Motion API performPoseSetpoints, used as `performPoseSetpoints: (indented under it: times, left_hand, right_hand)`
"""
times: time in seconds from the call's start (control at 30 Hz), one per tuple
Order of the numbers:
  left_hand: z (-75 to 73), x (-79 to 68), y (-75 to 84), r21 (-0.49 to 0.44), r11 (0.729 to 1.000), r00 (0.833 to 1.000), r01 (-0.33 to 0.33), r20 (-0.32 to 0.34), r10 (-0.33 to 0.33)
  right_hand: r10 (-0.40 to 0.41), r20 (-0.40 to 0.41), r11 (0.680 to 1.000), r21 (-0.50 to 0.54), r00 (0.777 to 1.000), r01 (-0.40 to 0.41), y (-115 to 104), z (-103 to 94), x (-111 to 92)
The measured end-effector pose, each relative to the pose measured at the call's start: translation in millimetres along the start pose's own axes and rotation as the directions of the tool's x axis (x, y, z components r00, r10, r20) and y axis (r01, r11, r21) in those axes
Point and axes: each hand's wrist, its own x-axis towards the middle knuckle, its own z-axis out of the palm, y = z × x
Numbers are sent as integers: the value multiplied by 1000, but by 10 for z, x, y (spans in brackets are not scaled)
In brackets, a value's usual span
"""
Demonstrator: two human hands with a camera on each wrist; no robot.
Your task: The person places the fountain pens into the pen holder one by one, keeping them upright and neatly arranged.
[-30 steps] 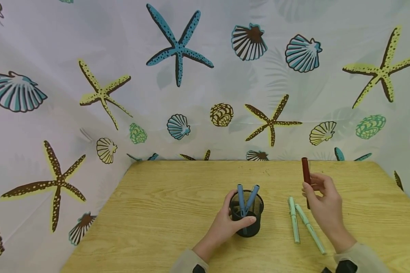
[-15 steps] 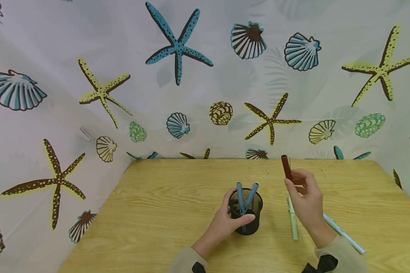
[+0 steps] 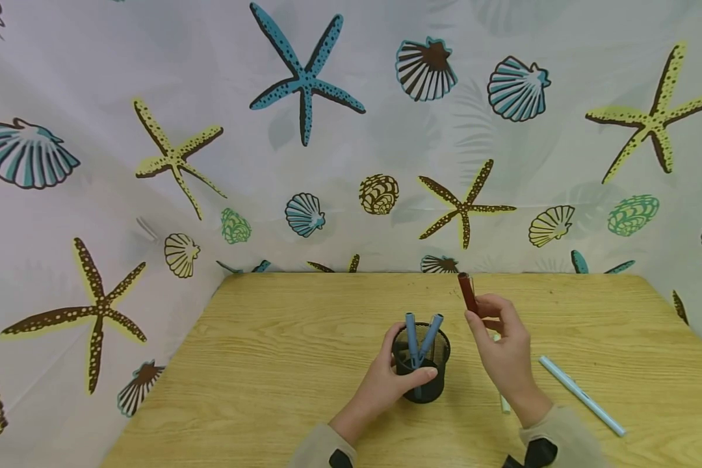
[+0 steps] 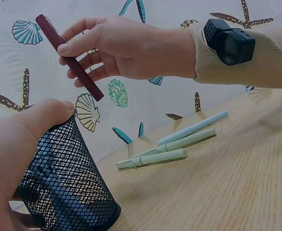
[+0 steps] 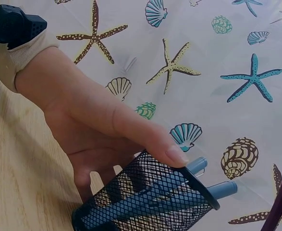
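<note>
My left hand (image 3: 386, 383) grips a black mesh pen holder (image 3: 431, 392) on the table, thumb across its front near the rim in the wrist views. Two blue pens (image 3: 411, 338) lean apart inside it, their upper ends above the rim. My right hand (image 3: 506, 344) pinches a dark red pen (image 3: 467, 292) between thumb and fingers, raised to the right of the holder. The red pen slants, and its lower part is hidden by the hand in the head view; the left wrist view shows its lower end free of the fingers.
Right of the holder lie a light blue pen (image 4: 193, 127) and two light green pens (image 4: 153, 159) on the wooden table (image 3: 269, 364). My right hand and forearm mostly cover the green ones in the head view. A shell-and-starfish patterned cloth (image 3: 351, 143) encloses the table's back and sides.
My right hand has moved left with the red pen, toward the holder. The light blue pen has come into view from behind the arm, which now covers more of the green pens.
</note>
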Motion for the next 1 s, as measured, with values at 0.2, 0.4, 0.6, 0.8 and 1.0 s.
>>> performPoseSetpoints:
  times: [0.2, 0.4, 0.6, 0.8, 1.0]
  left_hand:
    - [-9, 2, 9, 3, 1000, 1000, -2, -1, 2]
    - [-8, 4, -3, 3, 1000, 1000, -5, 5, 5]
    - [-12, 3, 3, 3, 1000, 1000, -8, 6, 8]
    - [-12, 2, 20, 2, 1000, 1000, 3, 1, -3]
    - [-7, 3, 8, -2, 1000, 1000, -15, 6, 15]
  right_hand:
    - [12, 25, 1000, 26, 1000, -12, -1, 74, -28]
    - [-13, 37, 995, 99, 999, 9, -7, 152, -49]
    - [9, 51, 988, 156, 999, -16, 24, 221, -68]
    - [51, 60, 975, 213, 997, -63, 223, 305, -111]
    - [74, 61, 963, 256, 995, -87, 289, 350, -135]
